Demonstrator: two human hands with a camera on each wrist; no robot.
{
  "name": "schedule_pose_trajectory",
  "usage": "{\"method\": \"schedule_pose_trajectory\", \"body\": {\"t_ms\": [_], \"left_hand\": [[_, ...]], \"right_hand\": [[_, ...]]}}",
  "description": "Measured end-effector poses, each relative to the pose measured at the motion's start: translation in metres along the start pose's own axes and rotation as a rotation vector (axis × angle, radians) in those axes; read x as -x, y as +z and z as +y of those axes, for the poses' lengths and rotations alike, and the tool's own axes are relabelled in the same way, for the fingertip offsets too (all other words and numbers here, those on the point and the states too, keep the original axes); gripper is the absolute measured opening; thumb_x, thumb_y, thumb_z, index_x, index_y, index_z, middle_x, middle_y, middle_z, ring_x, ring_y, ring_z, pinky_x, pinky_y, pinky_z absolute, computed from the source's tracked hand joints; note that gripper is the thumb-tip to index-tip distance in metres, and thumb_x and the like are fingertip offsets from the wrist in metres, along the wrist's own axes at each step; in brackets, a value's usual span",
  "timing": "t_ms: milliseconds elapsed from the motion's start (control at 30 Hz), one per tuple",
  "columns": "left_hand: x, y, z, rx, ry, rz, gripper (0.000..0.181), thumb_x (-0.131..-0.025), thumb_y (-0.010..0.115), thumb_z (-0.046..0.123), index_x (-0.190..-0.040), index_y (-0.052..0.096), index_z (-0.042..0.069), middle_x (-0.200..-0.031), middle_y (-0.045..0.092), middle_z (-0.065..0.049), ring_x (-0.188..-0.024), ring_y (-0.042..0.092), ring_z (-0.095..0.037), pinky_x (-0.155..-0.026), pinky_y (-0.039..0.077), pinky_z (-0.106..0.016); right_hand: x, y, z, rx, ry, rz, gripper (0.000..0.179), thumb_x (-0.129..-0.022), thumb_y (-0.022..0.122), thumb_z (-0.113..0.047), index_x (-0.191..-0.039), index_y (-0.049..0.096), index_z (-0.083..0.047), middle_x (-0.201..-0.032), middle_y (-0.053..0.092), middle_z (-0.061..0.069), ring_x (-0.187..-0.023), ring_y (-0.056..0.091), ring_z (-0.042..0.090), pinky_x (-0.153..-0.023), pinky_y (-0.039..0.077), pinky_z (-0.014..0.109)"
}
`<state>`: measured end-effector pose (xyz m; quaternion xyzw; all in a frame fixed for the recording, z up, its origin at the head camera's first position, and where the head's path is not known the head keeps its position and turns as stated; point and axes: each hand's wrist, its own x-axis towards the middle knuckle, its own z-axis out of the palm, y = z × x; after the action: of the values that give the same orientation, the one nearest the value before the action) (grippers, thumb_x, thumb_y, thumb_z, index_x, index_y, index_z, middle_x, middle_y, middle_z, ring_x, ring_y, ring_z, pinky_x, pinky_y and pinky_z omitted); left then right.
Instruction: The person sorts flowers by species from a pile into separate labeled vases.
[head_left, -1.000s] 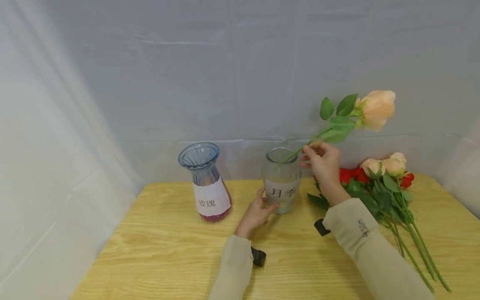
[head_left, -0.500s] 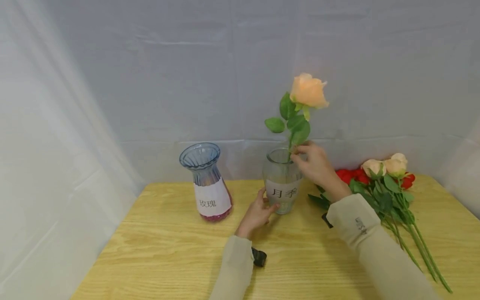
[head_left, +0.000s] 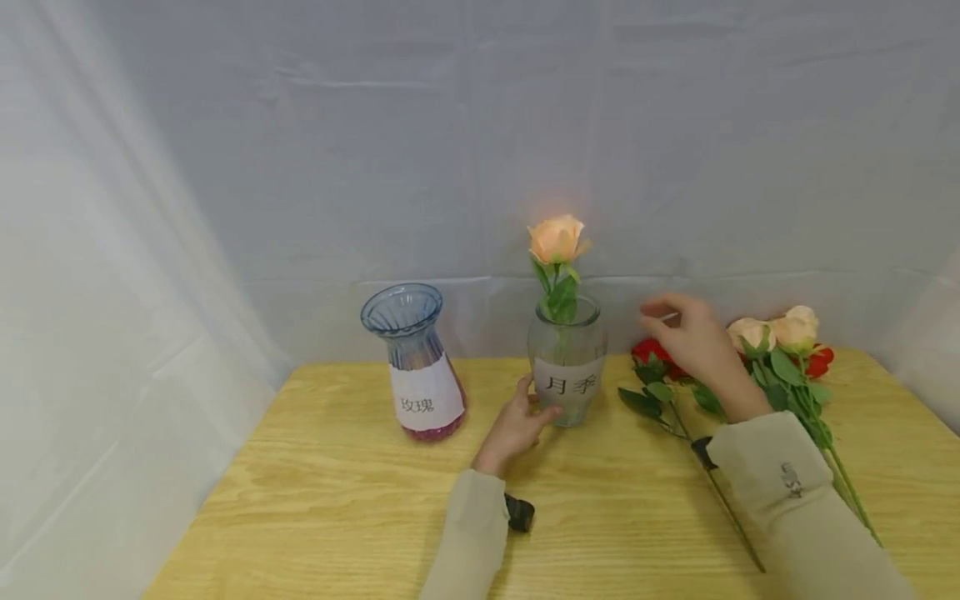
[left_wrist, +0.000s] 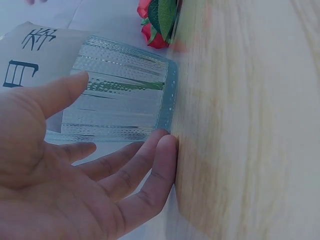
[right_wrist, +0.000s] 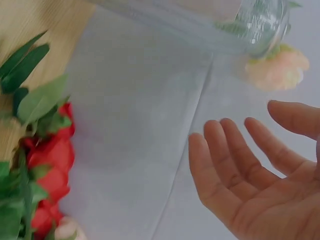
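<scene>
A clear glass vase with a white paper label stands upright on the table. One peach rose stands in it, its leaves at the rim and its stem inside the glass. Low on the vase's left side, my left hand holds it, thumb across the front; the left wrist view shows the fingers beside the ribbed base. To the right of the vase, my right hand is in the air, holding nothing. Its fingers are relaxed and apart in the right wrist view, below the peach bloom.
A blue-rimmed vase with a white label and pinkish bottom stands on the left. Red roses and peach roses lie on the right of the wooden table, stems toward me. A pale sheet hangs behind.
The peach rose went from slanting over the rim to upright, then sank lower into the clear vase. My right hand let go and moved right. The left hand stayed on the vase.
</scene>
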<state>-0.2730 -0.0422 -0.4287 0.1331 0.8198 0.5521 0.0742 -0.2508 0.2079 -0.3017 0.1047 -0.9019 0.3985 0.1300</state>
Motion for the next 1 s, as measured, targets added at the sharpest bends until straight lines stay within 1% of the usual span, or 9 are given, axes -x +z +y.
{"method": "schedule_pose_trajectory", "body": {"t_ms": [167,233,333,467,567,633,800,867,1000], "left_hand": [[-0.002,0.000,-0.002,-0.011,0.002,0.004,0.074,-0.100,0.067,0.019,-0.156,0.024,-0.004,-0.139,0.050,-0.035,-0.101,0.065,-0.036,-0.064,0.054,-0.035],[-0.002,0.000,-0.003,-0.017,0.003,0.004,0.074,-0.100,0.067,0.020,-0.156,0.024,-0.004,-0.139,0.050,-0.035,-0.101,0.065,-0.036,-0.064,0.054,-0.035],[-0.003,0.000,-0.002,-0.020,0.008,0.005,0.074,-0.100,0.067,0.020,-0.156,0.024,-0.004,-0.139,0.051,-0.035,-0.097,0.066,-0.034,-0.063,0.054,-0.034],[-0.002,-0.001,-0.001,-0.022,0.008,0.004,0.074,-0.100,0.067,0.020,-0.156,0.025,-0.004,-0.139,0.051,-0.035,-0.092,0.067,-0.033,-0.063,0.053,-0.034],[-0.002,-0.001,0.000,-0.030,0.009,0.005,0.074,-0.100,0.067,0.020,-0.156,0.025,-0.004,-0.139,0.051,-0.035,-0.097,0.067,-0.035,-0.064,0.055,-0.035],[-0.002,-0.001,-0.001,-0.031,0.006,0.007,0.074,-0.100,0.067,0.020,-0.156,0.025,-0.004,-0.139,0.051,-0.035,-0.102,0.066,-0.038,-0.066,0.056,-0.037],[-0.002,-0.002,-0.001,-0.032,0.006,0.001,0.074,-0.100,0.067,0.023,-0.155,0.026,-0.004,-0.140,0.049,-0.036,-0.111,0.063,-0.041,-0.071,0.058,-0.041],[-0.003,-0.002,-0.005,-0.039,0.034,-0.002,0.076,-0.100,0.067,0.030,-0.155,0.026,-0.004,-0.139,0.050,-0.037,-0.108,0.064,-0.039,-0.069,0.058,-0.038],[-0.003,-0.003,-0.003,-0.041,0.044,-0.004,0.077,-0.100,0.067,0.031,-0.155,0.026,-0.004,-0.138,0.051,-0.037,-0.102,0.066,-0.035,-0.067,0.057,-0.036]], "right_hand": [[0.012,-0.017,0.020,0.059,0.024,-0.024,0.038,-0.105,0.057,-0.021,-0.126,0.062,0.011,-0.119,0.064,0.032,-0.096,0.066,0.041,-0.070,0.057,0.042],[0.016,-0.023,0.026,0.062,0.046,-0.039,0.040,-0.105,0.056,-0.020,-0.129,0.059,0.012,-0.121,0.062,0.033,-0.093,0.067,0.041,-0.068,0.058,0.039],[0.023,-0.032,0.035,0.061,0.088,-0.057,0.041,-0.106,0.055,-0.019,-0.131,0.056,0.013,-0.124,0.059,0.036,-0.094,0.068,0.040,-0.068,0.059,0.037],[0.032,-0.041,0.048,0.093,0.115,-0.061,0.037,-0.105,0.056,-0.015,-0.126,0.056,0.014,-0.118,0.060,0.036,-0.083,0.070,0.034,-0.064,0.059,0.036],[0.037,-0.046,0.057,0.125,0.121,-0.060,0.036,-0.105,0.057,-0.014,-0.125,0.057,0.015,-0.115,0.061,0.036,-0.076,0.071,0.030,-0.062,0.059,0.037],[0.041,-0.049,0.062,0.127,0.136,-0.071,0.038,-0.105,0.057,-0.015,-0.126,0.055,0.016,-0.117,0.060,0.037,-0.077,0.071,0.031,-0.063,0.059,0.038],[0.050,-0.057,0.077,0.087,0.193,-0.115,0.043,-0.107,0.053,-0.017,-0.131,0.049,0.019,-0.121,0.055,0.040,-0.092,0.068,0.041,-0.068,0.060,0.039],[0.053,-0.062,0.083,0.084,0.207,-0.125,0.044,-0.107,0.051,-0.016,-0.131,0.048,0.020,-0.121,0.054,0.042,-0.092,0.068,0.040,-0.068,0.060,0.038],[0.059,-0.069,0.091,0.091,0.226,-0.139,0.047,-0.108,0.050,-0.018,-0.132,0.045,0.022,-0.121,0.055,0.043,-0.085,0.069,0.034,-0.066,0.060,0.037]]}}
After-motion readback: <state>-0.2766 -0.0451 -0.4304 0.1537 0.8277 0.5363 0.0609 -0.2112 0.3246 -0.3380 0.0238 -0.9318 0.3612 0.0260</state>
